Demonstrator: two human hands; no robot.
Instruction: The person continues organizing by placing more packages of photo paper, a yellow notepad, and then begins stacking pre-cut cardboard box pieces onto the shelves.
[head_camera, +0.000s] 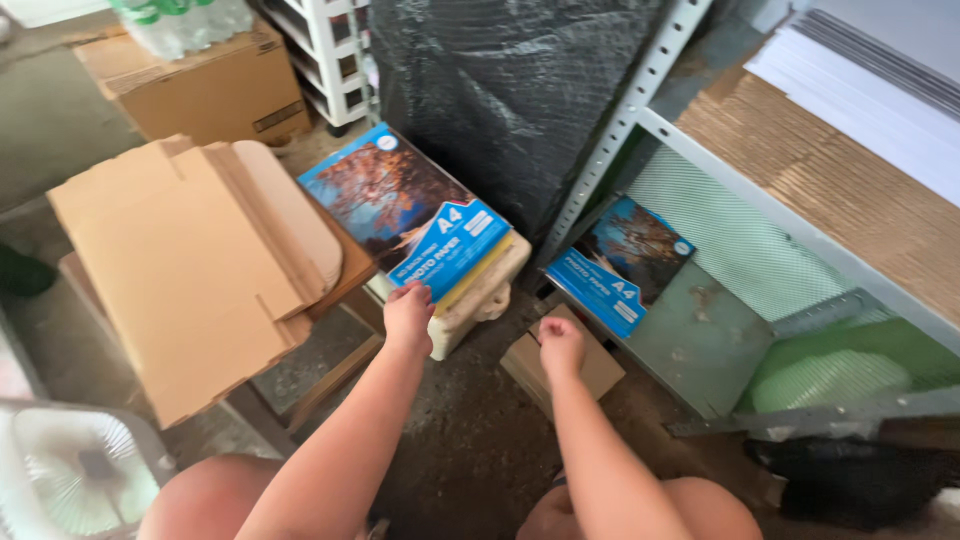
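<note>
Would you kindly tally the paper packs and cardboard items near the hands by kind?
Blue paper packs: 2
Flat cardboard sheets: 1 stack
Closed cardboard boxes: 1
Small cardboard pieces: 1
Total: 5

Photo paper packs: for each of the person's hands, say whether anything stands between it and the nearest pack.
Nothing visible blocks the left hand; it already touches the lower edge of the blue pack lying on a pale block. The right hand rests on a small cardboard box, with only open gap to the second pack.
</note>
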